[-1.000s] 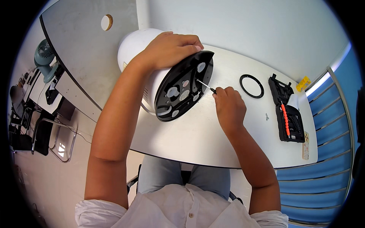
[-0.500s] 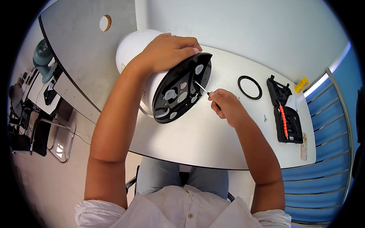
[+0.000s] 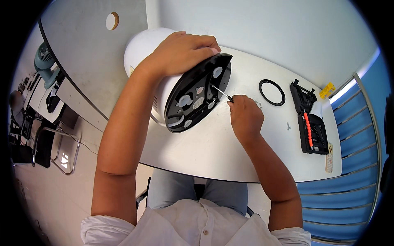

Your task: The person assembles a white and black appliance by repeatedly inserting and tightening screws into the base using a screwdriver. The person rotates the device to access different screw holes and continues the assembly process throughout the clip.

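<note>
A: Largest first, quick. Surface?
B: White tabletop with a thin dark edge point(image 3: 193, 160).

A: On it?
B: White rounded appliance with a smooth shell point(image 3: 143, 45), tipped on its side at the far left part of the tabletop. Its black moulded plastic base point(image 3: 207, 82) faces right, toward the right hand.

A: Next size down?
B: Open black plastic tool case point(image 3: 303, 145), near the tabletop's right end.

A: Hands?
B: Left hand point(image 3: 180, 53) lies over the appliance's upper side; fingers point(image 3: 207, 41) loosely bent, tips at the base's rim. Gripping or only resting, can't tell. Right hand point(image 3: 247, 117), just off the base: fingers closed round a handle, most of it hidden.

A: Smaller stuff?
B: Flat black ring point(image 3: 277, 104), lying between right hand and case. Segmented orange flexible rod point(image 3: 308, 128), in the case. Pale slim remote control point(image 3: 329, 158), just beside the case's near end.

A: Tool in the right hand?
B: Screwdriver with a thin metal shaft and dark handle point(image 3: 222, 92), slanting up-left, tip at the base's underside. Exact contact too small to tell.

A: Leftovers?
B: Small yellow object point(image 3: 327, 90) beyond the case. Tiny grey screws point(image 3: 288, 126), bunched left of the case. Done.
</note>
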A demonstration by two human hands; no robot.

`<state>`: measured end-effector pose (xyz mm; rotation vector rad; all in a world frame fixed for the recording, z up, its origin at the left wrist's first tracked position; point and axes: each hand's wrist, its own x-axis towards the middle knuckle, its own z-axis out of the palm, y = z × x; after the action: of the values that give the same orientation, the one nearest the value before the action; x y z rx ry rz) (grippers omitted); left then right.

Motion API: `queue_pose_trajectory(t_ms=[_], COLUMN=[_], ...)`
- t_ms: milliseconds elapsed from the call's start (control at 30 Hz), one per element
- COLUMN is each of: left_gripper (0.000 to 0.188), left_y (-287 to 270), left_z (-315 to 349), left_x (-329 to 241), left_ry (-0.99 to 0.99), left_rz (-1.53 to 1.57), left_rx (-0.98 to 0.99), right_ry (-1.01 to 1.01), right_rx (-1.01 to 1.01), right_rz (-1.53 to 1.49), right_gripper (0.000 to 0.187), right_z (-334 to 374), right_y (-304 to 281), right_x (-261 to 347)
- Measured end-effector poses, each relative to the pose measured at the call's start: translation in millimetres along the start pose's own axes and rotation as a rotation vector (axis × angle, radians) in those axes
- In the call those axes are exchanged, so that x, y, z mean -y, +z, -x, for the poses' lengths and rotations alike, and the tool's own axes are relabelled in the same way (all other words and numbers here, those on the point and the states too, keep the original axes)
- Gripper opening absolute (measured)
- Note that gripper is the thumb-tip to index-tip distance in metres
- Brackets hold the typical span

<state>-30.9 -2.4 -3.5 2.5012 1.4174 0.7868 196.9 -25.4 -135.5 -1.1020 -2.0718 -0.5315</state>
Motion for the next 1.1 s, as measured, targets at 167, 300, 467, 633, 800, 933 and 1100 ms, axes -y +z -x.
queue_pose_trajectory(t_ms=[167,300,467,633,800,933,1100], left_gripper=[0.035,0.036,0.036,0.035,0.035,0.035,0.035], left_y=[1,0,-2,-1,-2,-1,-3], left_z=[1,0,-1,-1,0,-1,3], left_x=[1,0,-1,1,1,1,1], left_ry=[-0.009,-0.021,-0.018,0.002,0.002,0.004,-0.001], left_rz=[-0.022,-0.041,-0.025,-0.005,-0.012,-0.046,-0.026], left_rx=[0.014,0.021,0.038,0.018,0.021,0.018,0.03], right_ry=[0.458,1.033,0.812,0.316,0.054,0.128,0.744], right_rx=[0.4,0.828,0.594,0.262,0.128,0.165,0.71], right_rz=[-0.431,-1.094,-0.793,-0.379,-0.021,-0.141,-0.799], right_gripper=[0.017,0.017,0.014,0.013,0.02,0.019,0.016], right_z=[-18,-40,-30,-11,-4,-3,-41], right_y=[-18,-27,-27,-17,-10,-6,-28], right_x=[2,-18,0,4,4,2,-10])
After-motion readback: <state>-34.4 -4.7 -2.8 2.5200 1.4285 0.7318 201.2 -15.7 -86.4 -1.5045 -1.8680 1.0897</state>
